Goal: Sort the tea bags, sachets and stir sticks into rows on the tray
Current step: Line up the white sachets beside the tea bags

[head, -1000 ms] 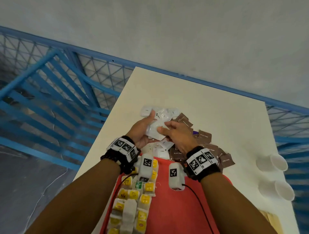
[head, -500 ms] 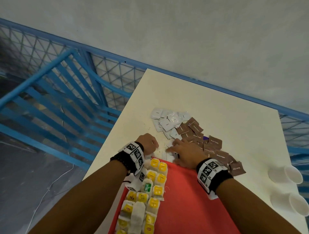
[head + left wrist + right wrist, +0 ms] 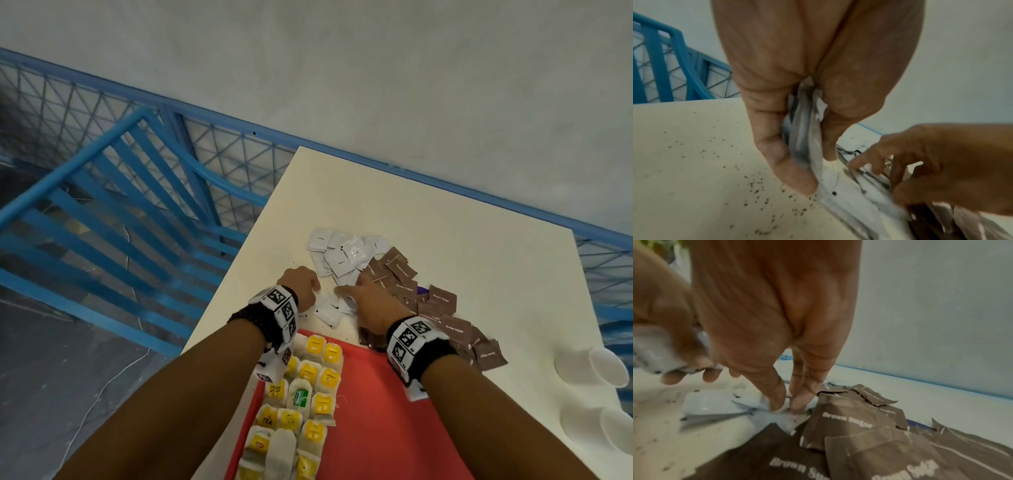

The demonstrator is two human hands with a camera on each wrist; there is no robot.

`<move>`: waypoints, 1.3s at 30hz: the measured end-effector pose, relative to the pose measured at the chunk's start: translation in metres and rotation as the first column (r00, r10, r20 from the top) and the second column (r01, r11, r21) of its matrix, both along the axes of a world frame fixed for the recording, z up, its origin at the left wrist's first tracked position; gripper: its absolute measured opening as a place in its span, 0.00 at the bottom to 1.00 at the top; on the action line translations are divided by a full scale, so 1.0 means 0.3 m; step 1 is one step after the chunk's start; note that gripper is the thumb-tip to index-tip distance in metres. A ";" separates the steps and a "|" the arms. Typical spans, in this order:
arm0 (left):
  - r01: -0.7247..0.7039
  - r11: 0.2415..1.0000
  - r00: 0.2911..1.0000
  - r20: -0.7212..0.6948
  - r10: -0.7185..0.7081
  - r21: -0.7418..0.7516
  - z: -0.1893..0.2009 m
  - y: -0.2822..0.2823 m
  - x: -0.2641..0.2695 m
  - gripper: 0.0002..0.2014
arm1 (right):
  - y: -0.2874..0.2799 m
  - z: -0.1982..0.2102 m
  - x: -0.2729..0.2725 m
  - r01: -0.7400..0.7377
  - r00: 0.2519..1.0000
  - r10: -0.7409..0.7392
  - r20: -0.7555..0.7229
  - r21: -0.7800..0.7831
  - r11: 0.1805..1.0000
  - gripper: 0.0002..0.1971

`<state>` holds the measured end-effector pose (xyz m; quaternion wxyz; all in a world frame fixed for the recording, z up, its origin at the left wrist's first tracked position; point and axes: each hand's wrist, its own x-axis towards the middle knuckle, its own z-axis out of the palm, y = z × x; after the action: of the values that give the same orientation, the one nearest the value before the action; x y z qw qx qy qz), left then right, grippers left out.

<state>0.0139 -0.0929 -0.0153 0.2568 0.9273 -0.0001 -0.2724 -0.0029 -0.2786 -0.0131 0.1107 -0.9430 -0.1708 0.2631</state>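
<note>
On the red tray (image 3: 370, 411), tea bags (image 3: 308, 387) in rows, left hand (image 3: 797, 113) gripping white sachets (image 3: 805, 134), right hand (image 3: 777, 321) pinching one.

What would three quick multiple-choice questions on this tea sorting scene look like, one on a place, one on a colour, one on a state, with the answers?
1. Where do the tea bags lie?
A. along the tray's left side
B. in the paper cups
C. on the floor

2. What colour is the tray?
A. blue
B. red
C. white

3. What is the left hand doing?
A. resting flat on the tray
B. gripping a stack of white sachets
C. lifting a cup

Answers:
1 A, the head view shows them in rows on the tray's left part.
2 B, its bare surface is red.
3 B, the left wrist view shows white sachets clamped between thumb and fingers.
</note>
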 end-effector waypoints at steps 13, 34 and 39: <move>-0.115 0.969 0.991 -0.098 0.096 -0.219 -0.016 0.084 0.013 0.12 | -0.014 0.025 0.069 0.062 0.995 -0.071 0.063 0.145 0.987 0.07; -0.595 0.399 0.800 -0.467 0.377 -0.698 0.093 0.134 -0.054 0.14 | 0.058 0.139 -0.001 0.484 0.868 -0.465 -0.173 0.502 0.717 0.17; -0.585 0.430 0.811 -0.485 0.327 -0.688 0.180 -0.005 -0.112 0.08 | 0.012 0.292 -0.089 0.548 0.834 -0.418 -0.360 0.626 0.555 0.18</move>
<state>-0.0196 -0.0944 0.0389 0.7138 0.6172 0.1647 -0.2870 -0.0297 -0.2750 0.0746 0.5454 -0.8099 0.0182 0.2151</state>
